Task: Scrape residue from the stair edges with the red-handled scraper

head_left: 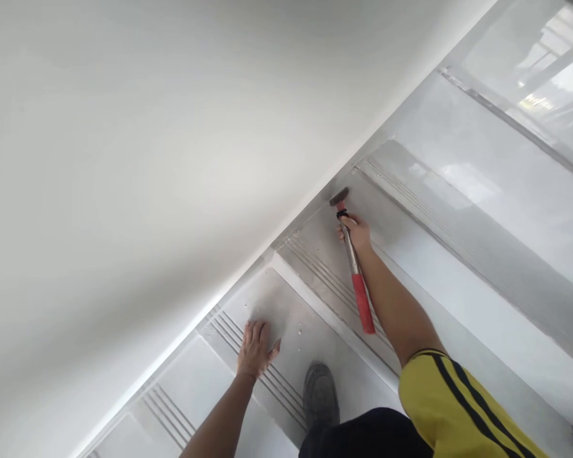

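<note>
Two hands are at work on a staircase: the right hand (356,233) is wrapped around the metal shaft of one hammer (352,261), gripping high up near the head, while the left hand (254,348) lies flat with fingers spread on a step (310,337) lower down. One hammer head touches the corner where the upper step (410,222) meets the white wall (148,159); its red grip points back along the right forearm. Each step edge carries grooved anti-slip lines. One dark shoe (320,395) stands on the lower step, just right of the left hand. One yellow sleeve (451,401) with black stripes covers the right upper arm.
</note>
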Demonstrator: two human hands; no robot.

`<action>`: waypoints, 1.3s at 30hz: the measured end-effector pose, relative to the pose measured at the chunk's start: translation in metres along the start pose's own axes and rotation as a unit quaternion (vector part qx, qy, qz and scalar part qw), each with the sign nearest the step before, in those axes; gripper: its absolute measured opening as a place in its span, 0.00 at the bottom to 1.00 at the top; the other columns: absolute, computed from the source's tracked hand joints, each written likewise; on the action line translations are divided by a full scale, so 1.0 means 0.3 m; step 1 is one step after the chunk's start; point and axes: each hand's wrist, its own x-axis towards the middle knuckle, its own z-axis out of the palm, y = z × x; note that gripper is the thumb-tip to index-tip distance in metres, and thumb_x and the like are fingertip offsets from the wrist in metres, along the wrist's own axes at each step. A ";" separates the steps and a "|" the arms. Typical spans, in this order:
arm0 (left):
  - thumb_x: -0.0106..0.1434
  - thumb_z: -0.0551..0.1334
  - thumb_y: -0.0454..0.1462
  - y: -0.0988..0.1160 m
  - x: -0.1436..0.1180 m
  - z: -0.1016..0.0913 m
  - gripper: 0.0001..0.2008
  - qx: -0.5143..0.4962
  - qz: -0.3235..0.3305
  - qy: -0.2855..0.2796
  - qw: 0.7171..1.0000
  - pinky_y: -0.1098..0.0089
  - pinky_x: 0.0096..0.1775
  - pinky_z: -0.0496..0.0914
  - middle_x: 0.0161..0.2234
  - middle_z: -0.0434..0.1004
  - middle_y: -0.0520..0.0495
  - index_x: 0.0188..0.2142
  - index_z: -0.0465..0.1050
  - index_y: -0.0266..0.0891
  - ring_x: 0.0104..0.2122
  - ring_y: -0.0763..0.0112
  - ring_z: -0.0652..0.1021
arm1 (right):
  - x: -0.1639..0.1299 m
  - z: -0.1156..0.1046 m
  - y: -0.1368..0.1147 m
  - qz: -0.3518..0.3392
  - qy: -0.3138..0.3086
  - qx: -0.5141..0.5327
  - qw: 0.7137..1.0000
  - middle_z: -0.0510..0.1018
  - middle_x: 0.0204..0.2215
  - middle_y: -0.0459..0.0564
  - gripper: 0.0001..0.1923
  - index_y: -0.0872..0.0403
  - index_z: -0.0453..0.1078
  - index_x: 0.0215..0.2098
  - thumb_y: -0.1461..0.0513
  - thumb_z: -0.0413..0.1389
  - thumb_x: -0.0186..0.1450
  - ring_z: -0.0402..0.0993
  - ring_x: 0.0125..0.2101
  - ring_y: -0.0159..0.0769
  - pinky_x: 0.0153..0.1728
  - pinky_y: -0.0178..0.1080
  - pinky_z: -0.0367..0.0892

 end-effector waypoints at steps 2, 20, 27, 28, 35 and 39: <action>0.59 0.57 0.47 -0.001 -0.001 0.001 0.22 -0.003 -0.003 0.000 1.000 0.49 0.56 0.57 0.43 0.69 0.37 0.45 0.68 0.31 0.48 0.52 0.68 | -0.002 0.005 -0.008 0.000 0.004 -0.007 1.000 0.71 0.15 0.42 0.19 0.54 0.65 0.38 0.56 0.60 0.51 0.63 0.11 0.29 0.10 0.32 0.59; 0.59 0.57 0.46 0.004 0.004 -0.006 0.21 -0.024 -0.007 0.004 1.000 0.48 0.56 0.57 0.42 0.69 0.37 0.45 0.69 0.31 0.47 0.53 0.68 | -0.049 -0.107 -0.031 -0.018 0.016 -0.035 0.999 0.72 0.16 0.43 0.24 0.55 0.63 0.40 0.53 0.63 0.49 0.64 0.12 0.30 0.10 0.31 0.58; 0.59 0.57 0.45 0.002 0.007 -0.009 0.19 -0.006 -0.010 0.018 1.000 0.48 0.55 0.57 0.43 0.69 0.39 0.44 0.69 0.34 0.47 0.54 0.69 | 0.011 -0.054 -0.064 -0.027 -0.007 -0.052 0.998 0.71 0.14 0.43 0.23 0.54 0.62 0.39 0.54 0.63 0.50 0.64 0.11 0.31 0.09 0.32 0.57; 0.59 0.57 0.45 0.002 0.007 -0.008 0.19 -0.007 -0.008 0.018 1.000 0.48 0.55 0.58 0.42 0.69 0.39 0.44 0.68 0.34 0.47 0.54 0.69 | 0.009 -0.059 -0.066 -0.024 0.000 -0.058 0.998 0.71 0.14 0.43 0.23 0.54 0.62 0.39 0.54 0.63 0.50 0.64 0.11 0.31 0.09 0.32 0.57; 0.59 0.57 0.46 0.001 0.004 0.000 0.20 -0.022 -0.013 0.015 1.000 0.47 0.56 0.57 0.43 0.69 0.38 0.44 0.69 0.33 0.47 0.53 0.68 | 0.007 -0.052 -0.089 -0.035 -0.019 -0.096 0.995 0.70 0.13 0.43 0.18 0.55 0.61 0.37 0.58 0.61 0.53 0.64 0.10 0.32 0.08 0.33 0.57; 0.59 0.56 0.45 0.002 0.004 -0.005 0.19 -0.028 -0.011 0.013 0.999 0.48 0.56 0.57 0.43 0.69 0.39 0.45 0.69 0.34 0.47 0.54 0.69 | -0.042 -0.117 -0.069 -0.036 0.010 -0.117 0.992 0.71 0.13 0.44 0.20 0.55 0.62 0.38 0.56 0.61 0.52 0.64 0.10 0.32 0.08 0.32 0.56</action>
